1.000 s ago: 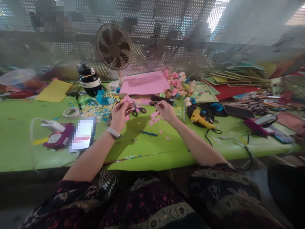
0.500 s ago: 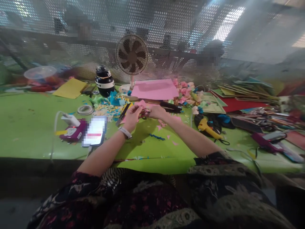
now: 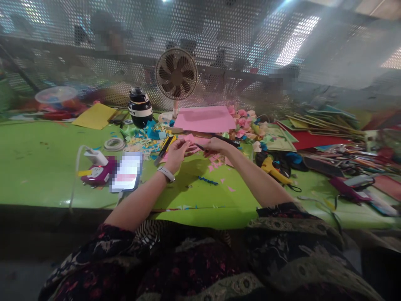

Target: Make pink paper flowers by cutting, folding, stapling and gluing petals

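Note:
My left hand (image 3: 177,154), with a pale band on its wrist, pinches a piece of pink paper (image 3: 189,138) above the green table. Opposite it, my right hand (image 3: 216,146) is closed around a small pair of scissors (image 3: 199,146), whose dark blades point left toward the paper. Most of the scissors' handle is hidden by my fingers. Pink paper scraps (image 3: 216,163) lie beneath my right hand. A yellow and black utility knife (image 3: 165,148) rests just left of my left hand. Nearer to me lies a twisted blue strip (image 3: 208,180).
A fan (image 3: 176,77), a black bottle (image 3: 140,109) and a pink sheet (image 3: 205,119) stand or lie behind. At left are a phone (image 3: 127,172), a purple power socket (image 3: 99,171) and a tape roll (image 3: 114,144). A yellow glue gun (image 3: 274,170) lies at right.
My hands have drawn slightly apart, the right one moving right with the scissors, whose blades now show. More pink scraps are visible under it. The whole view has shifted a little.

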{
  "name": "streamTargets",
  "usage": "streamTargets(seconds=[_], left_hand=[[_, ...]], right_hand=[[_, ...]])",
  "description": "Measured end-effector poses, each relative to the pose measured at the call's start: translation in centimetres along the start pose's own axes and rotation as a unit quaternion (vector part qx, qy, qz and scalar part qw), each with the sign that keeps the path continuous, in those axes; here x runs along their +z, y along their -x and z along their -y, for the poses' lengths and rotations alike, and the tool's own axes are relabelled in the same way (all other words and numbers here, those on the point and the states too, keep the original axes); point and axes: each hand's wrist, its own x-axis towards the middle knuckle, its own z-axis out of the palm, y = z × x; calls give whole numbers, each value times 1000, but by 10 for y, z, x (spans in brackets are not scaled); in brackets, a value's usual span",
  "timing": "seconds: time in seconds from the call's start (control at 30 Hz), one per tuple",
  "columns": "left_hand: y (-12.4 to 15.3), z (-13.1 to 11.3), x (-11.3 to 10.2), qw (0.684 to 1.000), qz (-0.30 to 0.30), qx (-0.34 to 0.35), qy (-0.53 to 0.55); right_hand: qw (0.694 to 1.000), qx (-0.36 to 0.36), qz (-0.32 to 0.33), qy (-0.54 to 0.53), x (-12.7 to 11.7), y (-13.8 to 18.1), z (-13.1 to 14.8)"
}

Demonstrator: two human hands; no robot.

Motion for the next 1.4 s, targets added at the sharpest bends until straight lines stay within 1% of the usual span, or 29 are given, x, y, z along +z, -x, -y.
streamTargets(seconds=[0.1,0.23,0.3,0.37,0.43,0.53,0.63,0.73,0.83,0.93,1.0,1.1,1.2,1.4], left_hand=[[3,0,1,1000,9,-2,-7],[6,2,1,1000,27,-2,-8],[7,3,2,999,43,-8,-9],[9,5,2,998,58,-13,-14],[10,5,3,997,65,-19,-22],[12,4,5,997,59,-37,-30],[15,2,5,997,64,-44,-31],[17,1,6,996,69,-40,-33],[18,0,7,995,68,-39,-63],[18,1,7,990,72,-52,-110],[17,1,6,988,80,-58,-121],[16,1,5,989,90,-54,-105],[16,0,5,990,95,-61,-84],[18,-4,9,993,87,-67,-40]], right_hand=[[992,17,-18,-124,-10,17,-18],[974,6,-20,-226,-16,44,-40],[963,4,-3,-268,-17,57,-48],[945,-7,29,-326,-16,67,-54],[932,-24,65,-356,-14,75,-57],[940,-41,103,-321,-6,81,-60],[954,-68,120,-266,2,84,-60],[960,-91,134,-230,5,89,-60],[964,-91,124,-218,5,94,-61],[965,-87,111,-220,5,97,-61],[966,-87,104,-220,6,99,-60],[967,-89,92,-219,6,100,-58],[965,-97,96,-225,6,100,-56],[963,-110,95,-225,7,99,-57]])
